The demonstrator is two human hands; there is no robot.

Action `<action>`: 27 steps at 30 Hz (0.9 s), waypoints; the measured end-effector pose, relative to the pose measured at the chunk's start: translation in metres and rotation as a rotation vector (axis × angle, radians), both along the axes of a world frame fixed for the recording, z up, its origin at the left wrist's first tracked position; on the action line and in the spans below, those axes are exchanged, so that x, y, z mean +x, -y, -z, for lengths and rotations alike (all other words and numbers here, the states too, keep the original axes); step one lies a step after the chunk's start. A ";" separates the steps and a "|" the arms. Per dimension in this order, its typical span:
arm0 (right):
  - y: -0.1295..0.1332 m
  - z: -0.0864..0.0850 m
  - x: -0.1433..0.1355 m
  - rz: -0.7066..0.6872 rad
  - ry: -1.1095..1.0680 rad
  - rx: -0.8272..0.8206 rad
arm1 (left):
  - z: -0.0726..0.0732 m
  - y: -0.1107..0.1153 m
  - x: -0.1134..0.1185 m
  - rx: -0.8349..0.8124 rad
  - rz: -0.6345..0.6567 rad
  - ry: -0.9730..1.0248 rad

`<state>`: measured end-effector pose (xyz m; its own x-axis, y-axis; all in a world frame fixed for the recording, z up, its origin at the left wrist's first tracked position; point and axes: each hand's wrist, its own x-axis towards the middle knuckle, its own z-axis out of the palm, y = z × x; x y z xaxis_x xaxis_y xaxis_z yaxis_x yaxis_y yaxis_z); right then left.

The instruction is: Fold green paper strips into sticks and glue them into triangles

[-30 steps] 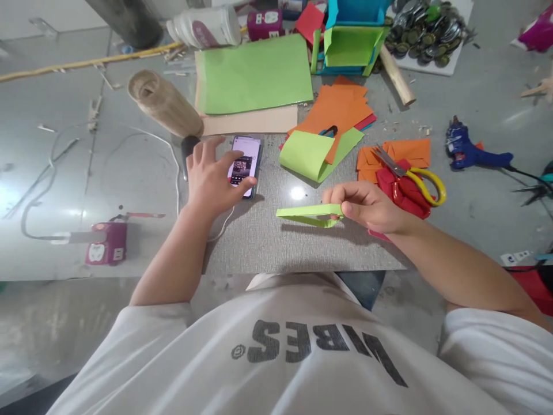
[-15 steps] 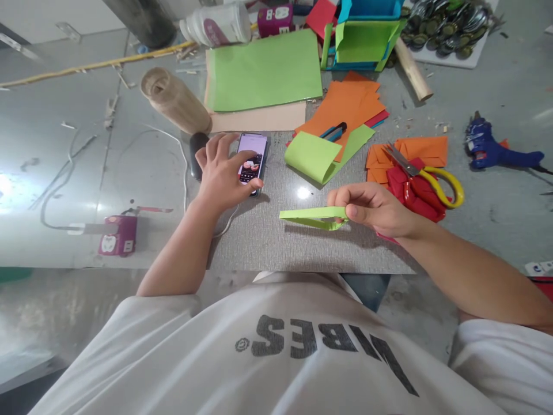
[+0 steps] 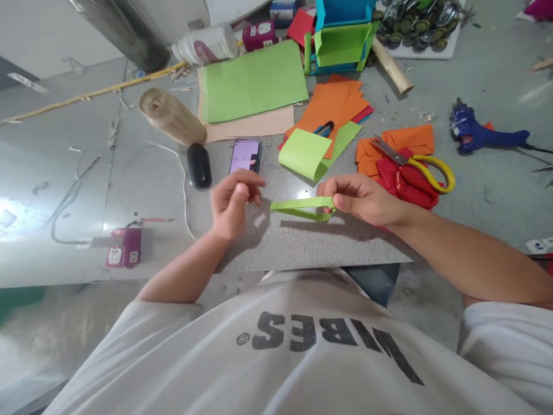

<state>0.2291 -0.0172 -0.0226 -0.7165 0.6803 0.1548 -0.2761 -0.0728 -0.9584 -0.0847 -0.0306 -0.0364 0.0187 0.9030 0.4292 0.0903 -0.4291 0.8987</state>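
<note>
Between the thumb and fingers of my right hand is one end of a folded green paper strip, bent into a narrow loop just above the table. My left hand hangs over the table left of the strip, fingers loosely bent and apart, touching nothing. Just beyond it lies a phone with digits on a light purple screen. A curled green paper rests on orange sheets past the strip.
Yellow-handled scissors lie on red and orange folded paper to the right, near a blue glue gun. A black oval object, a wooden cylinder and a white cable stand left. A green-blue paper box is at the back.
My left hand has come off the phone and moved back toward me and right. The phone's screen now shows digits. The view has shifted slightly; my right hand still holds the strip.
</note>
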 end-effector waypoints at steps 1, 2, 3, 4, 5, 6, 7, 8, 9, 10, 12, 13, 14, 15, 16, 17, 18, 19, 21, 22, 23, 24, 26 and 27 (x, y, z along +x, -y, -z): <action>0.000 0.000 0.000 0.008 0.003 0.006 | -0.003 0.009 0.007 -0.157 0.091 0.048; 0.000 0.000 -0.001 0.011 0.005 0.013 | -0.005 0.018 0.013 -0.296 0.177 0.073; 0.000 0.001 -0.001 0.012 0.008 0.021 | -0.007 0.024 0.017 -0.413 0.264 0.093; 0.000 0.001 -0.002 0.011 0.012 0.028 | -0.010 0.029 0.020 -0.511 0.336 0.110; -0.001 0.001 -0.002 0.010 0.015 0.037 | -0.012 0.031 0.022 -0.587 0.394 0.128; -0.001 0.002 -0.002 0.010 0.020 0.044 | -0.014 0.032 0.023 -0.644 0.430 0.152; -0.001 0.003 -0.002 0.011 0.024 0.049 | -0.016 0.032 0.023 -0.691 0.449 0.179; -0.001 0.003 -0.002 0.012 0.029 0.053 | -0.018 0.030 0.022 -0.731 0.460 0.210; -0.002 0.004 -0.003 0.015 0.030 0.055 | -0.019 0.028 0.021 -0.769 0.466 0.242; -0.002 0.005 -0.003 0.016 0.028 0.054 | -0.021 0.026 0.019 -0.803 0.471 0.276; -0.002 0.008 -0.004 0.025 0.011 0.047 | -0.023 0.021 0.017 -0.855 0.487 0.330; -0.002 0.009 -0.004 0.032 -0.001 0.040 | -0.024 0.020 0.015 -0.874 0.499 0.344; -0.002 0.010 -0.005 0.038 -0.008 0.033 | -0.024 0.018 0.014 -0.886 0.510 0.345; -0.002 0.010 -0.005 0.042 -0.013 0.026 | -0.024 0.017 0.014 -0.896 0.522 0.335; -0.001 0.011 -0.005 0.044 -0.013 0.021 | -0.024 0.017 0.014 -0.905 0.539 0.319; -0.001 0.012 -0.005 0.045 -0.009 0.017 | -0.023 0.017 0.014 -0.914 0.553 0.305; -0.001 0.012 -0.005 0.046 -0.007 0.017 | -0.022 0.017 0.014 -0.919 0.563 0.297; -0.002 0.013 -0.006 0.048 -0.006 0.019 | -0.021 0.017 0.014 -0.920 0.568 0.298; -0.002 0.014 -0.006 0.052 -0.006 0.022 | -0.018 0.017 0.015 -0.915 0.565 0.317; -0.003 0.014 -0.006 0.052 -0.005 0.023 | -0.016 0.016 0.015 -0.910 0.558 0.331; -0.003 0.014 -0.005 0.051 -0.003 0.022 | -0.015 0.016 0.015 -0.905 0.547 0.346; -0.004 0.014 -0.005 0.049 0.000 0.021 | -0.014 0.015 0.016 -0.905 0.537 0.360; -0.005 0.014 -0.005 0.043 0.002 0.017 | -0.012 0.014 0.016 -0.923 0.521 0.389; -0.005 0.014 -0.005 0.043 0.004 0.009 | -0.012 0.013 0.017 -0.933 0.514 0.403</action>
<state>0.2238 -0.0124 -0.0364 -0.6874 0.7088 0.1586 -0.2754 -0.0523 -0.9599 -0.0678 -0.0441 -0.0245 0.4921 0.7983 -0.3472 -0.2710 0.5195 0.8104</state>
